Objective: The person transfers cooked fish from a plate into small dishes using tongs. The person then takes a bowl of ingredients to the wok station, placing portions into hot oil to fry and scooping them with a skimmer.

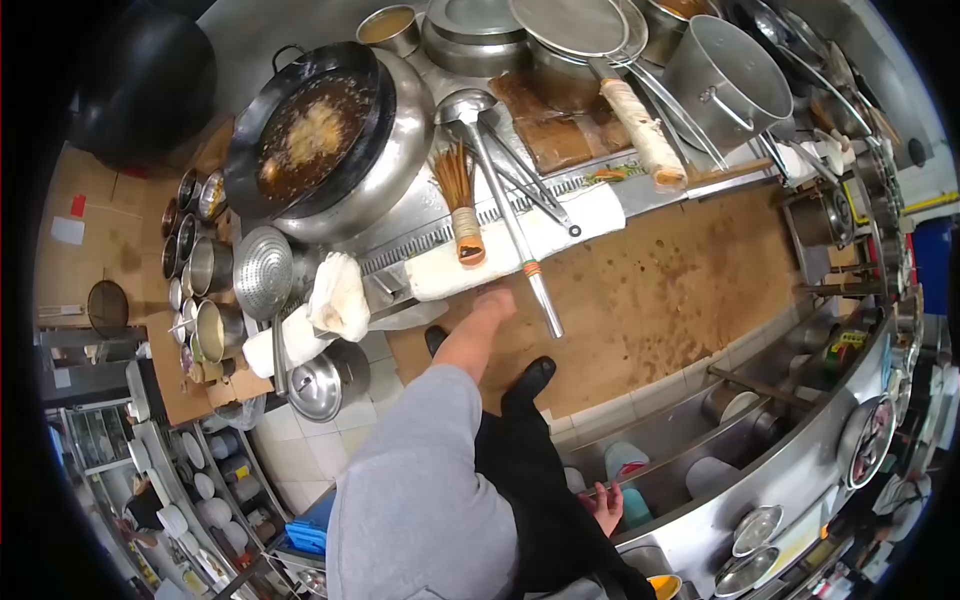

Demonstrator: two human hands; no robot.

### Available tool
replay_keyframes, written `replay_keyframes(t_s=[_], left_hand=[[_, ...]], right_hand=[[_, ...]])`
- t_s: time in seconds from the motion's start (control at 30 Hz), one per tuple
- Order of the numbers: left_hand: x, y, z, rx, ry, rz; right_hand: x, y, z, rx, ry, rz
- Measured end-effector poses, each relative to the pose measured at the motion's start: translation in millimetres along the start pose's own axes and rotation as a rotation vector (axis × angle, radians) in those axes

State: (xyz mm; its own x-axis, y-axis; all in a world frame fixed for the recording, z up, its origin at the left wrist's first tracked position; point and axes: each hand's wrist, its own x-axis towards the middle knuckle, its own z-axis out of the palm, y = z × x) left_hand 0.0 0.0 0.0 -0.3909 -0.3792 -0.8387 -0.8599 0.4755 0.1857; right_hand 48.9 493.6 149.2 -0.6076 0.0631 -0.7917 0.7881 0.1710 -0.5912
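My left hand [497, 301] reaches to the counter's front edge, just below a folded white cloth [590, 217]; its fingers are blurred and partly hidden. Nearby are a bamboo brush [462, 205] and a long-handled ladle [495, 185], whose handle sticks out over the edge. My right hand [607, 510] hangs low at the right, fingers apart, beside a teal container [633, 508] in the side counter. A black wok [243, 150] on the stove holds dark bubbling oil with golden food [315, 135] frying in it.
A perforated skimmer [263, 275] leans at the counter's left, near a lidded pot [316, 385]. Metal bowls [210, 265] stand further left. A tall pot [735, 75] and a strainer [570, 22] are at the back right. Stained brown floor covering [660, 290] lies between the counters.
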Motion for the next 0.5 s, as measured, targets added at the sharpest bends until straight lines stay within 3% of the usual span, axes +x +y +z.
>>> replay_keyframes(t_s=[0.07, 0.1, 0.17, 0.2, 0.27, 0.33, 0.5], left_hand=[[-20, 0, 3, -0.066, -0.109, -0.009], [6, -13, 30, 0.033, 0.085, 0.135], [-11, -47, 78, 0.049, 0.192, 0.22], [-38, -60, 77, -0.049, 0.154, 0.199], [-87, -106, 97, -0.171, 0.331, 0.189], [-187, -142, 79, -0.408, 0.251, 0.138], [-239, -284, 188, -0.579, 0.518, -0.107]], right_hand=[[3, 10, -1, -0.041, -0.026, -0.031], [20, 17, 8, -0.077, -0.063, -0.079], [39, 41, 14, -0.187, -0.17, -0.096], [55, 46, 23, -0.164, -0.272, -0.015], [71, 40, 51, -0.278, -0.445, 0.007], [74, 28, 84, -0.491, -0.616, -0.018], [37, 20, 216, -1.025, -1.025, -0.204]])
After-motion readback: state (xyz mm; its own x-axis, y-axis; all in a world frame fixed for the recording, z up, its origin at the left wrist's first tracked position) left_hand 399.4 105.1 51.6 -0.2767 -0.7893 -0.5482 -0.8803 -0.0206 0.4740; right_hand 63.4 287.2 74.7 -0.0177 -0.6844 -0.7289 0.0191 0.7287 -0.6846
